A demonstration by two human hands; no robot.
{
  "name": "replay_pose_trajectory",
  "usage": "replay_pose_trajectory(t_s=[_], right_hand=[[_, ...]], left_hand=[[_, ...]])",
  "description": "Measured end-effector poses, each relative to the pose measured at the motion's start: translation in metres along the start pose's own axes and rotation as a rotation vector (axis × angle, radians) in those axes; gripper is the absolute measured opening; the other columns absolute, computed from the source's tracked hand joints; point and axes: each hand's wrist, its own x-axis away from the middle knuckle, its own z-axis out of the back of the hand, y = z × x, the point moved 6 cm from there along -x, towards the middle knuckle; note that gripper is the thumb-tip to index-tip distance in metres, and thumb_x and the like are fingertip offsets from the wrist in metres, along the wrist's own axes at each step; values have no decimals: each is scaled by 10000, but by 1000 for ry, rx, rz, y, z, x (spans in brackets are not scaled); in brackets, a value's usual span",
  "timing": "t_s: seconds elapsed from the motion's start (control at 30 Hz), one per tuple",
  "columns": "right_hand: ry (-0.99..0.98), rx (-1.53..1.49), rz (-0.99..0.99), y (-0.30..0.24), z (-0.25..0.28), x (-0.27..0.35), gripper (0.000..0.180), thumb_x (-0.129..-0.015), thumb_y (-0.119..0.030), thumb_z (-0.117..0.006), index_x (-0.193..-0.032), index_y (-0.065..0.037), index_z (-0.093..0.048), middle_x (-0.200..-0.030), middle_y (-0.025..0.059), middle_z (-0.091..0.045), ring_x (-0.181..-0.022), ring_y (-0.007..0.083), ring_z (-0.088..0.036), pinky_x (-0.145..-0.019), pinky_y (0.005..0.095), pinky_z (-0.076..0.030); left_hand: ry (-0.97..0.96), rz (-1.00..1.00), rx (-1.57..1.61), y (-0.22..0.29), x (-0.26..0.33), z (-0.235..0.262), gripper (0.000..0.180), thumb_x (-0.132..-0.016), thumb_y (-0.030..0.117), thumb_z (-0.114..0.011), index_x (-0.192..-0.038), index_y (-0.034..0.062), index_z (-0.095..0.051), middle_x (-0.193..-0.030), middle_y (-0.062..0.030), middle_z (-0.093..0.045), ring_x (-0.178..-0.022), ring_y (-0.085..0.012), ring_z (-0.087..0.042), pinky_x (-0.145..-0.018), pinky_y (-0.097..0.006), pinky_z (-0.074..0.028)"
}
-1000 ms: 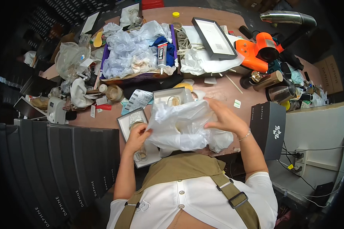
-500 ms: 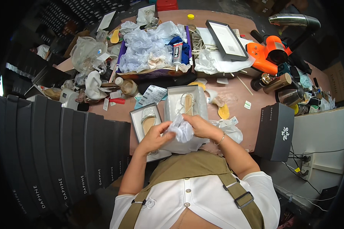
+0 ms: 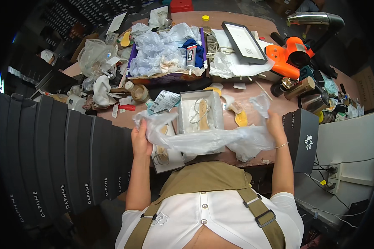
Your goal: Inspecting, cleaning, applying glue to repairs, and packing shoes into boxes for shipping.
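A thin, whitish sheet of tissue paper (image 3: 195,140) is stretched wide between my hands. My left hand (image 3: 141,141) pinches one end, and my right hand (image 3: 275,125) grips the other end. Behind the sheet stands an open shoebox (image 3: 182,108) with a strappy sandal (image 3: 202,113) in it. Partly covered by the sheet, a box lid (image 3: 172,165) lies to the left with another sandal (image 3: 161,157) in it. A crumpled white sheet (image 3: 247,149) lies below the stretched one, near my right wrist.
Dark shoeboxes (image 3: 54,153) are stacked along the left; another dark box (image 3: 304,141) stands right. A purple-edged box (image 3: 203,45) full of crumpled tissue sits behind, with a glue tube (image 3: 191,58). An orange heat gun (image 3: 284,62) is at back right. A glass jar (image 3: 140,94) stands left of centre.
The bunched tissue paper has been opened out into a wide sheet. My hands have moved apart, the left one to the left and the right one to the right.
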Motion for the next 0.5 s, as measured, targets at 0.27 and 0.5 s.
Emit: replay_pose_trajectory(t_s=[0.27, 0.5], right_hand=[[-131, 657, -205, 121, -34, -15, 517, -712, -210, -721, -1150, -19, -524, -1045, 188, -596, -1016, 382, -572, -866, 457, -455], [-358, -418, 559, -155, -18, 4, 994, -666, -358, -810, -1405, 28, -270, -1427, 229, -341, -1303, 333, -364, -1069, 375, -289]], left_hand=[[-2, -143, 182, 30, -10, 27, 225, -936, 179, -548, -1102, 28, -562, -1020, -63, -630, -891, -147, -611, -786, -310, -503], [-64, -257, 57, 33, -3, -56, 210, -928, 132, -562, -1109, 27, -556, -1040, -37, -615, -925, -122, -586, -842, -278, -468]])
